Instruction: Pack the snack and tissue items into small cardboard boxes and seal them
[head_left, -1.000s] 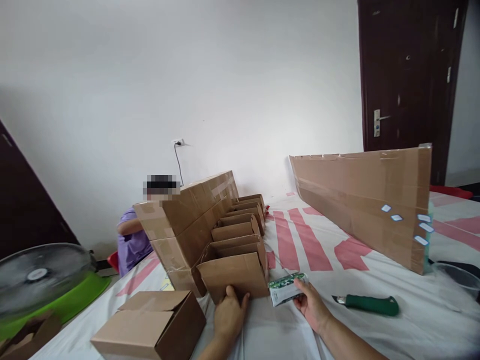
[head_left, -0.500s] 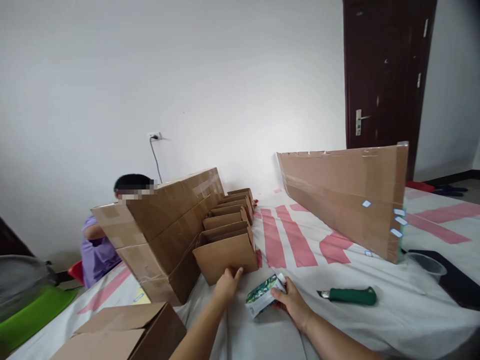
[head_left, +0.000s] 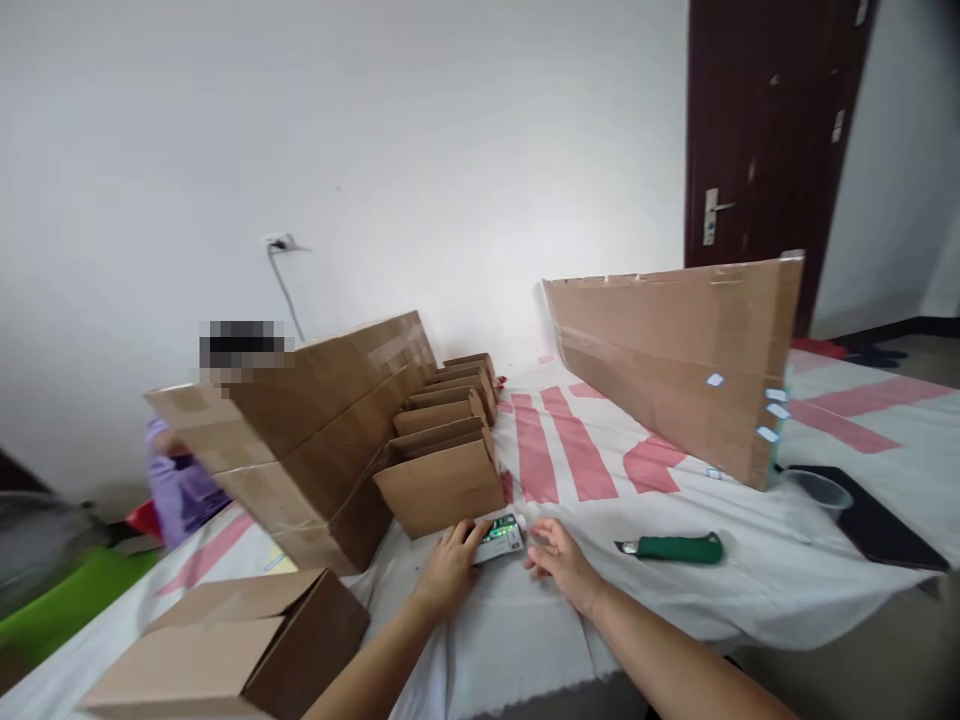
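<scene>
A small white carton with a green printed picture (head_left: 506, 537) lies on the cloth in front of the nearest open cardboard box (head_left: 450, 490). My left hand (head_left: 450, 568) grips its left end, fingers over the top; the thumb side is partly hidden. Just right of the carton, my right hand (head_left: 561, 565) is apart from it, with fingers spread and slightly curled and nothing in them. Farther right lies a utility knife with a green handle (head_left: 681, 548), its blade end pointing left.
Several open boxes stand in a row beside a long taped cardboard block (head_left: 315, 430). A closed carton box (head_left: 202, 640) sits at front left, and a tall cardboard panel (head_left: 675, 350) at right. A clear plastic lid (head_left: 821, 492) rests by a black board (head_left: 889, 530). A person in purple (head_left: 180, 490) sits behind the block.
My left hand has left the cardboard box and taken the small carton. My right hand has let go of it. The carton now lies lower, near the box. The view has shifted slightly.
</scene>
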